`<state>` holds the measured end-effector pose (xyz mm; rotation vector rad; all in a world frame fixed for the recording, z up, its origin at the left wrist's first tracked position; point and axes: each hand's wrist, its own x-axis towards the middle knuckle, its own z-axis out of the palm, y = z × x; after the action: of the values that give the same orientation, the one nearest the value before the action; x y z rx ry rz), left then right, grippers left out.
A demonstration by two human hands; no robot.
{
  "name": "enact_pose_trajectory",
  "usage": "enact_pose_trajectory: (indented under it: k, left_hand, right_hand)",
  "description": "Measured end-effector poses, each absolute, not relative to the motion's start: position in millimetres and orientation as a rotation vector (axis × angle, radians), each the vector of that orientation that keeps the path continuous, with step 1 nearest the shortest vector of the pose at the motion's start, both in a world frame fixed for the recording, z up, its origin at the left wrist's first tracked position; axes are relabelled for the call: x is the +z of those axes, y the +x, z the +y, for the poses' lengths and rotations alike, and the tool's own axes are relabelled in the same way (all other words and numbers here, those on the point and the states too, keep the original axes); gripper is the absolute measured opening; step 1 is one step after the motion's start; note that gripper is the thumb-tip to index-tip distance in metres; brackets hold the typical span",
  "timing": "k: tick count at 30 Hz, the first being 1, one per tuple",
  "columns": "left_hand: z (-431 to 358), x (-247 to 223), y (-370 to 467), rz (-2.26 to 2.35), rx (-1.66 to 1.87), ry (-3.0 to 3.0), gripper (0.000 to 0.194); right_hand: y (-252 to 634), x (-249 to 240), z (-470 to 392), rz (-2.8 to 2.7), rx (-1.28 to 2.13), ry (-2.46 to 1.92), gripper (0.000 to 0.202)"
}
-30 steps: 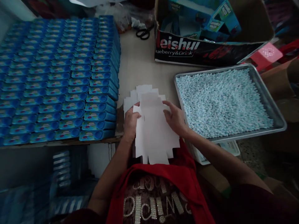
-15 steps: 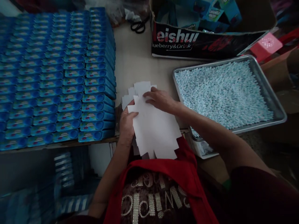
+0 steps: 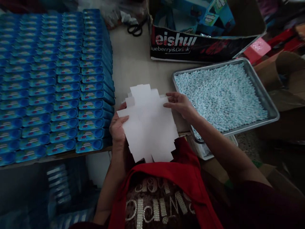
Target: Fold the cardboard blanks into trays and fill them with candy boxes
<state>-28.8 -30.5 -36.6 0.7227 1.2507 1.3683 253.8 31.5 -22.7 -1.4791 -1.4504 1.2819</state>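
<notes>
Several flat, die-cut white box blanks (image 3: 150, 127) lie one over another, plain side up, between the table edge and my red apron. My left hand (image 3: 118, 127) grips them at the left side, thumb on top and the fingers hidden underneath. At the upper right, my right hand (image 3: 179, 103) pinches a small flap of a blank between thumb and fingers. Notched tabs stick out along the far and near edges. How many blanks are in the pile I cannot tell.
Rows of blue printed boxes (image 3: 89, 105) fill the table's left side. A metal tray (image 3: 274, 117) holds small pale-blue candy-like pieces (image 3: 221, 98). Behind it stands a black printed carton (image 3: 176, 47) with blue boxes inside. Black-handled scissors (image 3: 135, 29) lie at the back.
My right hand has moved from the upper middle of the blanks to their right flap. The top blank now lies wider and further left, covering more of those below.
</notes>
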Motion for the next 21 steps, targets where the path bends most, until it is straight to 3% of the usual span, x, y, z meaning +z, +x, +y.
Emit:
enact_pose_trajectory:
  k: [2,4,8,11,18,21]
  left_hand:
    - [-33,-35,-29,1.233,1.246,0.845,0.061]
    - [-32,-33,-30,1.205,1.077,1.004,0.064]
    - [-25,-30,-27,1.199,0.826,1.217,0.074]
    - [-22,-28,-21,1.215,0.781,1.342,0.077]
    - [-7,-36,-3,1.488,0.78,1.608,0.043]
    - [2,-46,-1,1.591,0.836,1.656,0.039]
  right_hand:
    - [251,-19,23,-1.276,1.511,-1.428,0.067]
    - [244,-15,12,-1.297,1.491,-1.437,0.056]
    - [231,-11,-15,-1.859,0.827,-1.524,0.034]
    - [228,-15,-17,-2.24,0.53,-1.568,0.04]
    - [212,-24,27,-2.505,0.51,-1.682,0.032]
    - [203,-24,30,-2.524,0.427,-1.705,0.034]
